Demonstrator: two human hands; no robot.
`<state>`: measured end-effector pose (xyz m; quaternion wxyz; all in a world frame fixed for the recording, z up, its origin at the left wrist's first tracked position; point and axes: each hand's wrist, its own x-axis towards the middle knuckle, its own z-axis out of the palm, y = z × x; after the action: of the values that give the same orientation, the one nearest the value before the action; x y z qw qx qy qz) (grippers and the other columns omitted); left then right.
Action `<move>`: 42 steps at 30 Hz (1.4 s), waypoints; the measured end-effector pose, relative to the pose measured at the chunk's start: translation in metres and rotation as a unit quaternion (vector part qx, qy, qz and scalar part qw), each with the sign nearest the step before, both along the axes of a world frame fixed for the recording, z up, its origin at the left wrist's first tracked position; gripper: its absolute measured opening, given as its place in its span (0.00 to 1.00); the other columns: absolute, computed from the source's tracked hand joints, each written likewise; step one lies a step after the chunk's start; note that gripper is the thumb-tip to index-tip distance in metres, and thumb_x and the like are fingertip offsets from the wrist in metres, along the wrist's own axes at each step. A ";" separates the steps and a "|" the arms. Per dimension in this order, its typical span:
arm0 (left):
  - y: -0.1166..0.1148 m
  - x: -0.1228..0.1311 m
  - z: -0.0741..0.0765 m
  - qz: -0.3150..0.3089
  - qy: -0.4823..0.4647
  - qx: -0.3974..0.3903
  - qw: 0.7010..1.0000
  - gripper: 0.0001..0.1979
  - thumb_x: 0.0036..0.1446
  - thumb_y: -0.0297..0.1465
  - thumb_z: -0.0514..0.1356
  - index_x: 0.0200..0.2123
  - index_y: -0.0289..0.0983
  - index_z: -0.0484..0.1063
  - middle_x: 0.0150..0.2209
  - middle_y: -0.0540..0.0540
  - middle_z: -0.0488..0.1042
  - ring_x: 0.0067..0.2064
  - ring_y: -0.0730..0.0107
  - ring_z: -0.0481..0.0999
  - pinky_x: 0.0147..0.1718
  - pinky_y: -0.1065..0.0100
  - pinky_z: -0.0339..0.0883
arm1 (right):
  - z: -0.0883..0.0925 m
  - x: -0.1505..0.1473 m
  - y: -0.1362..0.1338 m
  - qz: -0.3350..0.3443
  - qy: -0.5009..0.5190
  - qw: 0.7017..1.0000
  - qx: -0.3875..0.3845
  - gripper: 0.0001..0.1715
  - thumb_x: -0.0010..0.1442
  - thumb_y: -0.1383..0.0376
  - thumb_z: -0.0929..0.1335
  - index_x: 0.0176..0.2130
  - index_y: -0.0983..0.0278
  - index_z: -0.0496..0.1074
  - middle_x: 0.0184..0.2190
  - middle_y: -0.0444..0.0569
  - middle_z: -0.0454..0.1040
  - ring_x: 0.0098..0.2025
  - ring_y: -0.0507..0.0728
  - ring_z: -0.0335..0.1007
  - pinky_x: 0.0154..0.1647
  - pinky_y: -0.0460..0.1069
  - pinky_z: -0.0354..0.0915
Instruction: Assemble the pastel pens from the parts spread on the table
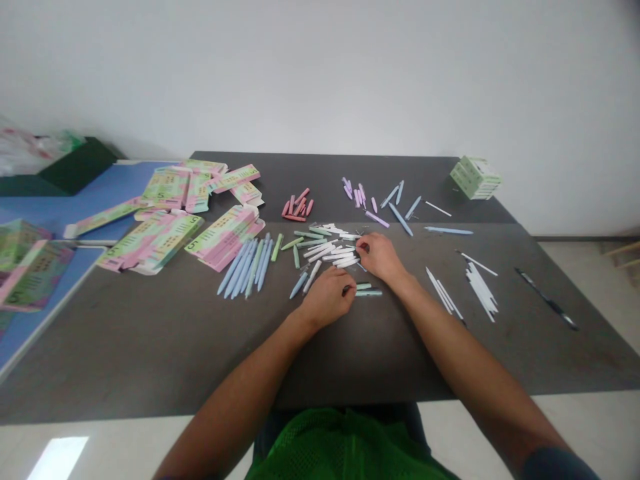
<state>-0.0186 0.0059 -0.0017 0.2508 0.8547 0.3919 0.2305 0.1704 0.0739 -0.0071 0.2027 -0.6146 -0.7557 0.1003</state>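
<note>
My left hand (329,297) rests low over the table with its fingers curled together. Beside its fingertips lie a light green pen part (364,286) and a bluish-green pen part (370,293); whether the fingers grip either one is hidden. Pinched closed, my right hand (381,256) is at the right edge of a pile of white pen parts (330,251), and what its fingertips hold is too small to make out. Green pen barrels (296,257) lie along the pile's left side. A blue pen barrel (299,285) sits just left of my left hand.
Blue barrels (241,267) lie in a row at left, near pink-and-green cartons (227,237). Red parts (299,205), purple parts (358,193) and blue pieces (401,219) lie farther back. White refills (481,291), a black pen (546,298) and a green box (475,178) are at right.
</note>
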 end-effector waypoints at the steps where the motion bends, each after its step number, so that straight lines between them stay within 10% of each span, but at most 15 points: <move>1: 0.000 0.000 0.002 0.006 -0.004 0.003 1.000 0.09 0.59 0.25 0.57 0.32 0.38 0.77 0.36 0.43 0.78 0.44 0.60 0.73 0.48 0.61 0.67 | -0.001 -0.002 0.003 0.003 -0.009 1.000 -0.004 0.09 0.59 0.71 0.67 0.37 0.65 0.79 0.37 0.55 0.77 0.41 0.60 0.70 0.47 0.52 0.63; 10: 0.003 -0.011 0.010 0.103 -0.059 0.007 0.993 0.07 0.59 0.25 0.58 0.30 0.37 0.76 0.33 0.45 0.78 0.40 0.63 0.74 0.45 0.63 0.68 | -0.006 -0.006 0.018 -0.008 -0.031 0.999 -0.024 0.08 0.57 0.73 0.67 0.34 0.66 0.77 0.35 0.56 0.77 0.41 0.61 0.71 0.47 0.52 0.63; 17: 0.000 -0.017 0.030 0.233 -0.202 -0.097 0.946 0.08 0.59 0.31 0.62 0.40 0.37 0.79 0.33 0.49 0.79 0.31 0.72 0.73 0.34 0.70 0.68 | 0.026 -0.010 -0.041 0.049 0.126 0.989 0.057 0.06 0.64 0.69 0.65 0.40 0.62 0.72 0.36 0.51 0.75 0.39 0.59 0.70 0.42 0.52 0.65; 27: -0.010 -0.011 0.042 0.214 -0.270 -0.080 0.935 0.07 0.58 0.29 0.63 0.38 0.38 0.82 0.33 0.49 0.81 0.31 0.74 0.74 0.33 0.72 0.68 | 0.045 -0.025 -0.080 0.119 0.204 0.959 0.158 0.07 0.67 0.70 0.65 0.44 0.60 0.70 0.40 0.50 0.75 0.42 0.58 0.70 0.44 0.53 0.67; 42: -0.010 -0.009 0.039 0.214 -0.258 -0.094 0.937 0.05 0.58 0.29 0.63 0.35 0.37 0.81 0.32 0.50 0.80 0.31 0.74 0.73 0.33 0.72 0.67 | 0.035 -0.020 -0.080 0.111 0.231 0.962 0.093 0.04 0.67 0.65 0.67 0.42 0.59 0.73 0.37 0.47 0.76 0.40 0.56 0.73 0.43 0.51 0.67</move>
<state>-0.0277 -0.0038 0.0372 0.3668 0.6344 0.5074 0.4534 0.1507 -0.0062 0.0283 0.4150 -0.4658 -0.7579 0.1907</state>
